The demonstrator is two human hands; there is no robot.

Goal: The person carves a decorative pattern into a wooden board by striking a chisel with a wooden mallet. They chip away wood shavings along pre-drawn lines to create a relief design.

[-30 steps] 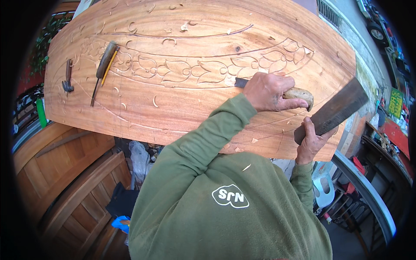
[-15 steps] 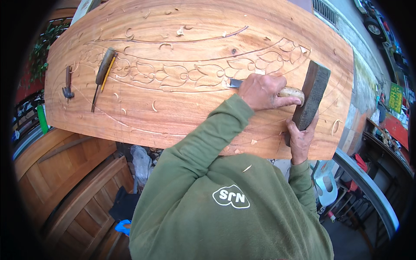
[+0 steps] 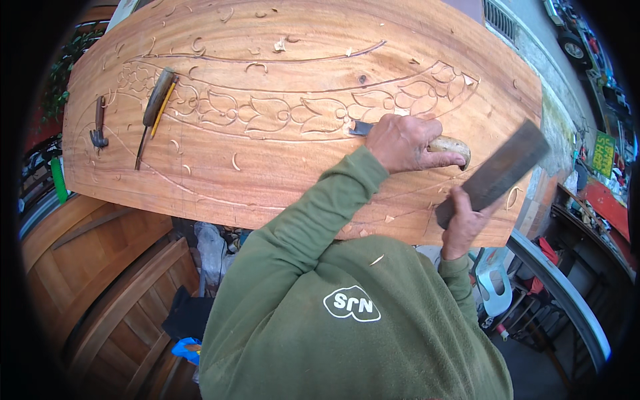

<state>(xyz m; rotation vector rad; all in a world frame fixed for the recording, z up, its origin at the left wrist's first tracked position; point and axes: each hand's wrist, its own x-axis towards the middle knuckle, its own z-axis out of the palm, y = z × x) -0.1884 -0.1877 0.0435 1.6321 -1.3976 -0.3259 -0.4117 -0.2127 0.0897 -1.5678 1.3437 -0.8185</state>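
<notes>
My left hand (image 3: 405,142) is closed round a chisel (image 3: 451,148) with a pale wooden handle. Its steel blade points left and meets the carved leaf band (image 3: 287,115) on a broad wooden panel (image 3: 220,180). In my right hand (image 3: 465,223) is a dark, squared wooden block (image 3: 505,165), gripped near its lower end. The block tilts up to the right, slightly blurred and apart from the chisel's handle end. Curled shavings lie scattered over the panel.
Toward the panel's left lie a small hammer (image 3: 99,124), a wooden-handled gouge (image 3: 157,100) and a yellow pencil (image 3: 164,107). Slatted wooden furniture (image 3: 120,293) stands at lower left. A light blue plastic chair (image 3: 493,287) is at lower right, beside a metal rail (image 3: 567,300).
The wooden block has swung away from the chisel's handle, its top tipping to the right. My left hand and the chisel have stayed nearly in place.
</notes>
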